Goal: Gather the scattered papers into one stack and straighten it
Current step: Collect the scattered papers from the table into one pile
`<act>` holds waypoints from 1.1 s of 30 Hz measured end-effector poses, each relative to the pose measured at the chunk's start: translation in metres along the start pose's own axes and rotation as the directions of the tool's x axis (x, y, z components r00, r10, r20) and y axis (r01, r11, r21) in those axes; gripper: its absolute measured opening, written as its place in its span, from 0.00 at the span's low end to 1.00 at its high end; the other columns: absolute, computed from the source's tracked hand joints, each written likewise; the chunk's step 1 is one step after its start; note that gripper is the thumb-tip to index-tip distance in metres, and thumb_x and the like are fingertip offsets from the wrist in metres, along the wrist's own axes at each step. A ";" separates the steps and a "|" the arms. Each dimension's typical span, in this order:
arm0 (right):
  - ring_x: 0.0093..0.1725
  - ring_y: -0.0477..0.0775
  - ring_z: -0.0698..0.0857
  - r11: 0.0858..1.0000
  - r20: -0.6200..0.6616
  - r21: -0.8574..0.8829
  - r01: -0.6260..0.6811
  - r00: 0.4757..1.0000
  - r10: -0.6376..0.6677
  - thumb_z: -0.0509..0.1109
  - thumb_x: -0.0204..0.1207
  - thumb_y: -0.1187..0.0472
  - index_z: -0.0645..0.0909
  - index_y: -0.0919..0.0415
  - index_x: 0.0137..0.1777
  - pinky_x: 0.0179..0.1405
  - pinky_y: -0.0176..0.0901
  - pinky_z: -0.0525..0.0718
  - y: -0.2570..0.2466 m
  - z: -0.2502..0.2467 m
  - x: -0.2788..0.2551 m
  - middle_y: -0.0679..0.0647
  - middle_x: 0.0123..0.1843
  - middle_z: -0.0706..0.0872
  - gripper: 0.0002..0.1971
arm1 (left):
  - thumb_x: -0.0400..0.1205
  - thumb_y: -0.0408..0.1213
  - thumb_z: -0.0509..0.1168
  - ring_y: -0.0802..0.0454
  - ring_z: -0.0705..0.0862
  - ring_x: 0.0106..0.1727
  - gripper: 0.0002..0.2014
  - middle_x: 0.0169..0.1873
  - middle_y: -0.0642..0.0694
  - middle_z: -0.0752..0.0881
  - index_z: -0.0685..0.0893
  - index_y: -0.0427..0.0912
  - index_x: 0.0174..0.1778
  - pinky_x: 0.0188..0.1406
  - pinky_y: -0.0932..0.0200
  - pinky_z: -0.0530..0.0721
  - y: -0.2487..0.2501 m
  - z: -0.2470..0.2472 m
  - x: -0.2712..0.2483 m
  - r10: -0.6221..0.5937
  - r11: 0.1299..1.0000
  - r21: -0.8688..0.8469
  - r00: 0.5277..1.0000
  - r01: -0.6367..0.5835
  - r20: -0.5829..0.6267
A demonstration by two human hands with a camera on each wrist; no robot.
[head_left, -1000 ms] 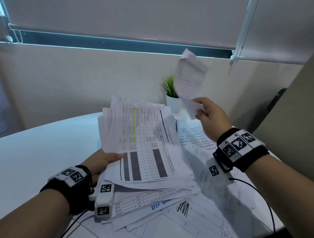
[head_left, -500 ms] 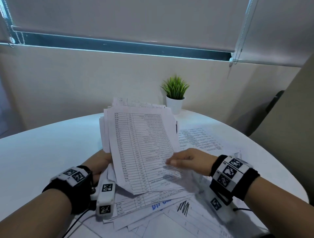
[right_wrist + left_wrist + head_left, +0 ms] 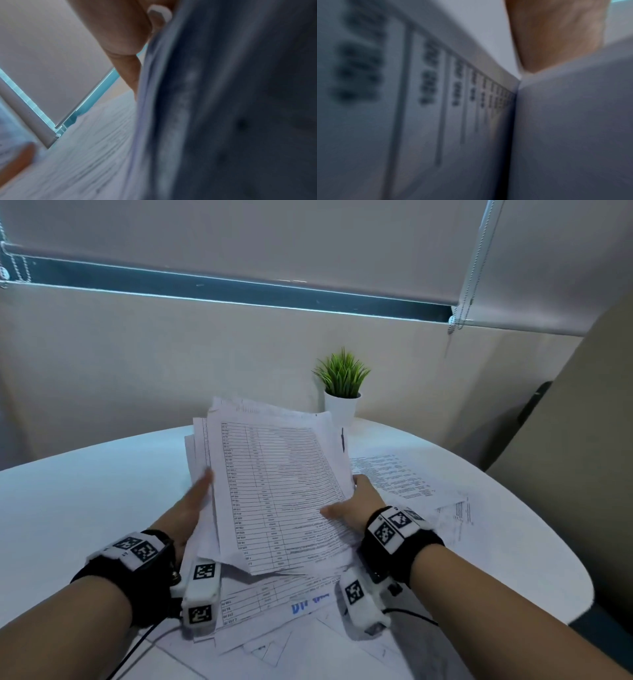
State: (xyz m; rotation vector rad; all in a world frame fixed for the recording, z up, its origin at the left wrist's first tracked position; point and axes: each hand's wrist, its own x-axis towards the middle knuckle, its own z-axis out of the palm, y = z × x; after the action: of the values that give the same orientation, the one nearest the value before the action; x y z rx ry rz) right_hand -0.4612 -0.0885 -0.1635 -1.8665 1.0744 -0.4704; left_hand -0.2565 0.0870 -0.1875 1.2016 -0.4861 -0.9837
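A thick stack of printed papers (image 3: 281,474) is propped up, tilted, on the white round table (image 3: 85,491) in the head view. My left hand (image 3: 195,501) lies with straight fingers along the stack's left edge, partly behind the sheets. My right hand (image 3: 359,501) grips the right edge, thumb on the top sheet and fingers behind. In the right wrist view the thumb (image 3: 120,27) presses on the paper edges (image 3: 205,94). The left wrist view is blurred: printed sheets (image 3: 436,108) close up, with a part of the hand (image 3: 556,33) above them.
More loose sheets (image 3: 394,477) lie flat on the table right of the stack, and others (image 3: 291,604) lie under it toward the near edge. A small potted plant (image 3: 342,392) stands behind the stack by the wall. Window blinds hang above.
A second ago my right hand held one sheet in the air; it laid the sheet on the stack and now grips the stack's right edge. The left hand's fingers have straightened along the left edge.
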 end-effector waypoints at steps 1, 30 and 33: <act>0.59 0.57 0.81 0.999 -0.009 -0.039 0.012 1.000 -0.012 0.82 0.66 0.60 0.65 0.61 0.71 0.54 0.44 0.79 -0.002 0.001 -0.001 0.56 0.64 0.81 0.38 | 0.80 0.49 0.64 0.37 0.90 0.55 0.24 0.59 0.35 0.89 0.82 0.41 0.70 0.65 0.35 0.80 -0.001 0.001 0.000 -0.011 0.999 0.035 1.000 0.011 -0.006; 0.60 0.60 0.83 0.814 -0.278 -0.447 -0.371 0.922 0.267 0.83 0.65 0.57 0.81 0.67 0.67 0.55 0.42 0.81 0.086 -0.190 0.031 0.59 0.60 0.85 0.30 | 0.81 0.25 0.63 0.34 0.88 0.56 0.17 0.57 0.34 0.90 0.82 0.38 0.65 0.45 0.41 0.91 -0.008 -0.002 0.001 -0.054 0.996 0.068 0.998 0.057 -0.046; 0.61 0.60 0.82 0.859 -0.415 -0.311 -0.407 0.871 0.263 0.78 0.71 0.58 0.80 0.69 0.67 0.57 0.41 0.77 0.084 -0.194 0.038 0.61 0.67 0.82 0.26 | 0.75 0.28 0.67 0.33 0.88 0.58 0.22 0.58 0.34 0.89 0.81 0.39 0.67 0.50 0.40 0.90 -0.007 -0.002 0.001 -0.053 0.996 0.071 0.998 0.056 -0.035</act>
State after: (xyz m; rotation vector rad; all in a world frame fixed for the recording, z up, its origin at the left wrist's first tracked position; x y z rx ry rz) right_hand -0.6134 -0.2381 -0.1383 -1.9050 1.8281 -0.4164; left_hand -0.2570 0.0867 -0.1952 1.3001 -0.4679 -0.9979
